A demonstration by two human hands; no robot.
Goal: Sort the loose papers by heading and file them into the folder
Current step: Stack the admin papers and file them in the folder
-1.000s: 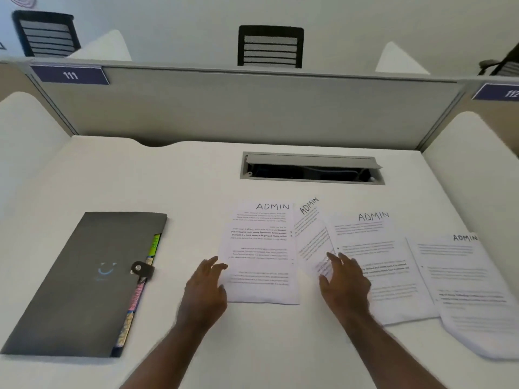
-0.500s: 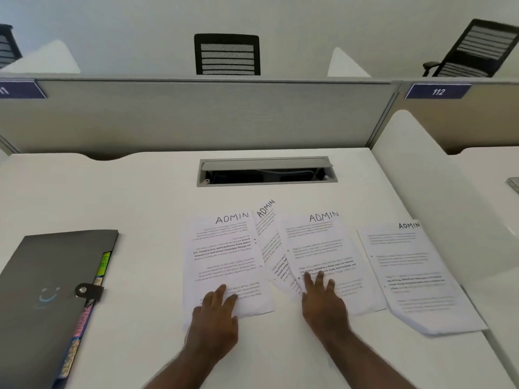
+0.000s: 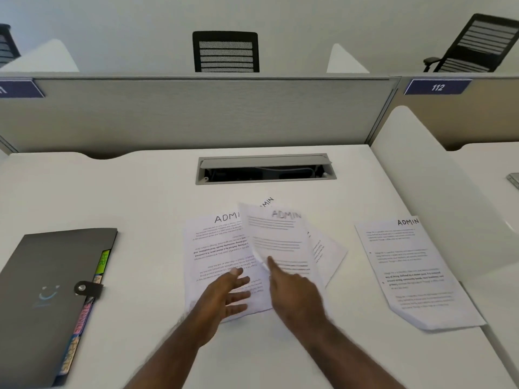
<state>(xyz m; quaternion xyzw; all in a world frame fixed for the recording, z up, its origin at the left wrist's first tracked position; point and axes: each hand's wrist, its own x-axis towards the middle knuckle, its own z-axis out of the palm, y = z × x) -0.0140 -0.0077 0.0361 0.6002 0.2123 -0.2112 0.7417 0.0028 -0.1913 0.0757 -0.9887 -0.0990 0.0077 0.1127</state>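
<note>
Several white sheets headed ADMIN lie on the white desk (image 3: 112, 192). My left hand (image 3: 224, 296) rests flat with fingers spread on the lower part of the leftmost sheet (image 3: 213, 248). My right hand (image 3: 295, 293) grips the lower edge of a second ADMIN sheet (image 3: 278, 237), which is lifted, blurred, and overlaps the first. A third sheet (image 3: 328, 251) lies partly hidden beneath it. Another ADMIN sheet (image 3: 407, 265) lies apart at the right. The grey folder (image 3: 50, 290) lies shut at the left, with a snap strap and coloured tabs along its right edge.
An open cable tray (image 3: 264, 169) is set into the desk behind the sheets. A grey partition (image 3: 196, 116) closes the back, and a white side divider (image 3: 421, 192) stands at the right. Black chairs stand beyond the partition.
My right hand has lifted the middle ADMIN sheet and carried it left over the leftmost one. My left hand has stayed on the leftmost sheet. The view has shifted left a little.
</note>
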